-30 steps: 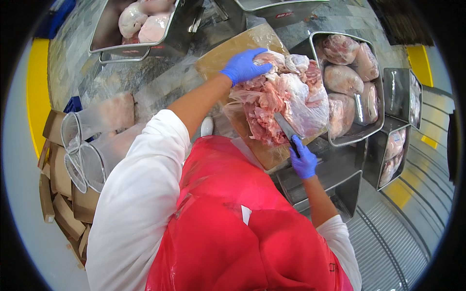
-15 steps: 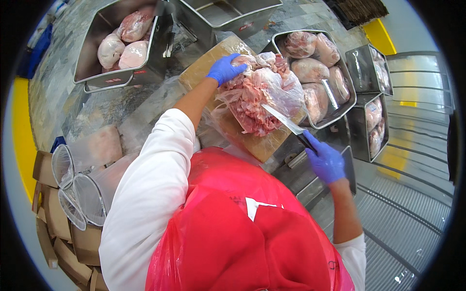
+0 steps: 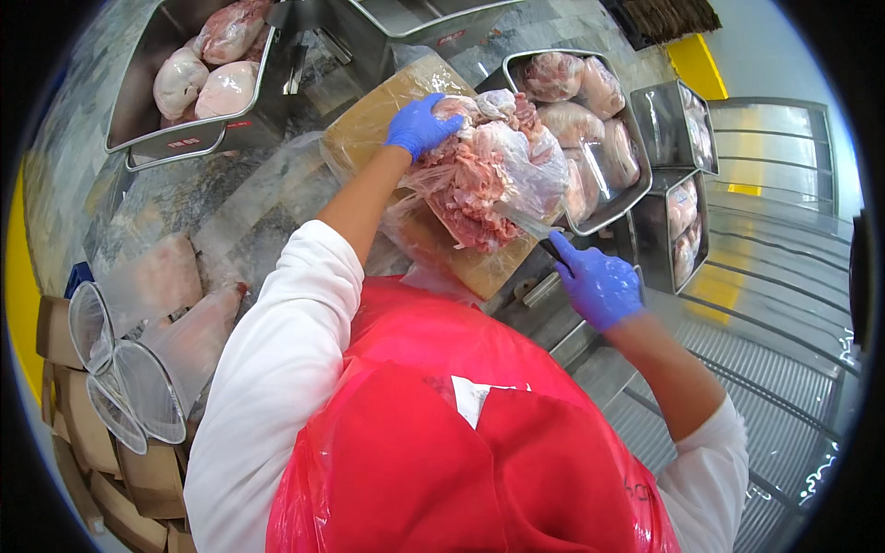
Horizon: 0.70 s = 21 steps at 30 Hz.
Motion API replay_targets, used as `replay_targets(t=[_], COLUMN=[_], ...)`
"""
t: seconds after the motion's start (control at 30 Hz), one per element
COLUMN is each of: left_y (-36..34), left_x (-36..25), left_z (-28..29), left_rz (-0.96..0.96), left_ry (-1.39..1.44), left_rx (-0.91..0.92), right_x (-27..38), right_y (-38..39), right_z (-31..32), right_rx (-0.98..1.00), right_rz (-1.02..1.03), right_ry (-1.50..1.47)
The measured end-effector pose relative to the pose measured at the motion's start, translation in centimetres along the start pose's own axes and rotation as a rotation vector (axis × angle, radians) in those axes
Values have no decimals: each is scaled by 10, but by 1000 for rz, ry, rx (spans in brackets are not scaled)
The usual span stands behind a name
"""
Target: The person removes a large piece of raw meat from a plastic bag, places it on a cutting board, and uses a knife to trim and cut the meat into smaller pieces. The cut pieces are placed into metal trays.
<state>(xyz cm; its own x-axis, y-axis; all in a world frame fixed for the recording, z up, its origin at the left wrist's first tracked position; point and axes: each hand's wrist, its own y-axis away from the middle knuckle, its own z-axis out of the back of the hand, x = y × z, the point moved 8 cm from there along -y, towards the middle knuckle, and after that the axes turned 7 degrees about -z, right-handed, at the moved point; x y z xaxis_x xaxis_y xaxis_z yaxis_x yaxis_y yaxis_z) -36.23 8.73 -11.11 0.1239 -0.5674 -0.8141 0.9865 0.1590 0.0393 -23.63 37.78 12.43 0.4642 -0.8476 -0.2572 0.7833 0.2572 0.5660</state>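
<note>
Left hand (image 3: 419,126): blue-gloved, resting over the upper left edge of the raw meat (image 3: 498,157), fingers bent onto it; cannot tell whether they pinch it or only press.
Right hand (image 3: 597,281): blue-gloved, fingers wrapped around the black handle of a knife (image 3: 524,223), to the lower right of the meat.
Knife: blade pointing up and left, its tip end over the lower edge of the meat; cannot tell whether it cuts in.
Raw meat: a loose, pink and white heap on a tan cutting board (image 3: 364,118), in front of the apron, with clear plastic film (image 3: 406,189) at its left side.
Cutting board: set at a slant, bare at its upper left and lower corner.
Right-hand tub (image 3: 636,195): metal, just beside the board, filled with clear-wrapped pieces of meat (image 3: 569,124).
Smaller bins (image 3: 656,217): two, metal, farther right, with wrapped pieces inside.
Upper left tub (image 3: 184,138): metal, well apart from the board, holding large pale pieces (image 3: 226,90).
Lower left: clear tubes (image 3: 152,396) with rimmed round mouths, near flattened-looking brown cardboard (image 3: 152,479).
Clothing: red apron (image 3: 406,442) over white sleeves (image 3: 277,359).
</note>
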Motion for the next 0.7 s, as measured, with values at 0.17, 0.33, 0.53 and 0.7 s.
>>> replay_targets(t=[0.17,0.33,0.53,0.7], left_y=[8,7,-4,-9], left_x=[-1,-17,-11,-12], left_z=[3,5,10,10], left_rz=[53,42,0,-15], left_ry=[-84,-94,-137,-29], left_rx=[-23,-16,8,28], right_x=[-2,-33,-40,-8], right_y=[-23,-38,-59,-84], right_z=[-4,-80,-159,-222], right_rx=[-6,-147,-394,-600], right_rz=[52,68,116,118], right_ry=[-4,-195,-445,-755])
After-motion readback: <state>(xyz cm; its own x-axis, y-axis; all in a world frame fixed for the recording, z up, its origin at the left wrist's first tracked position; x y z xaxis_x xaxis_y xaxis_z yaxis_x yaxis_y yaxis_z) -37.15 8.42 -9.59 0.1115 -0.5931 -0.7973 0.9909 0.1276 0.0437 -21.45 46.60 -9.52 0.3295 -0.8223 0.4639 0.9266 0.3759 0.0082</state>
